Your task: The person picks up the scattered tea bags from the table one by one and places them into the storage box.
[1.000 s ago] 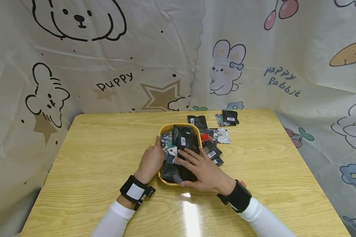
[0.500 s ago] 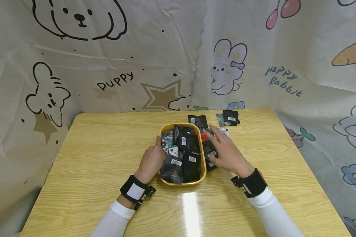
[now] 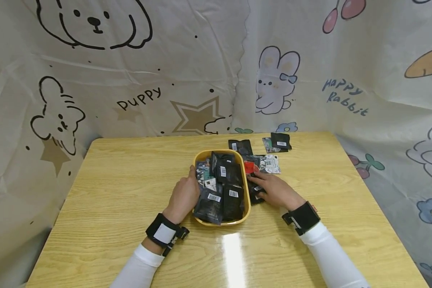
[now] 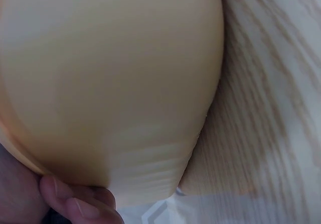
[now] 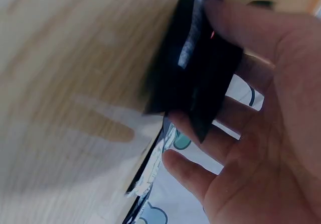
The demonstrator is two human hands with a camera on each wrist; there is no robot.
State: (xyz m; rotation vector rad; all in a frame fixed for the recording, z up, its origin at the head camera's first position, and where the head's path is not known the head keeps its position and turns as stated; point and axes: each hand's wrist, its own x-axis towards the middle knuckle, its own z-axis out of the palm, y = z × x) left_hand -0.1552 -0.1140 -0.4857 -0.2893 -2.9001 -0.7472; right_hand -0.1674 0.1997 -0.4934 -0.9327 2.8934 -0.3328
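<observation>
A yellow plastic basket [image 3: 247, 204] stands in the middle of the table in the head view, filled with small black packets [image 3: 232, 202] bearing white barcode labels and some printed ones at its left. My left hand [image 3: 181, 196] holds the basket's left rim; in the left wrist view its fingertips [image 4: 83, 209] curl over the edge of the smooth outer wall. To the right of the basket, my right hand [image 3: 278, 190] pinches a black packet [image 5: 218, 76] between thumb and fingers. The right wrist view shows this packet tilted and somewhat blurred.
Beyond my right hand lie a red-marked packet [image 3: 250, 167] and a white printed packet [image 3: 270, 164]. Farther back are a black packet [image 3: 240, 147] and another black one [image 3: 281, 141] overlapping a printed packet. A patterned curtain [image 3: 201, 72] hangs behind the table's back edge.
My right hand has left the packets inside the basket, moved right, and come down onto the loose packets beside it, where it now pinches one. The left hand stays on the rim.
</observation>
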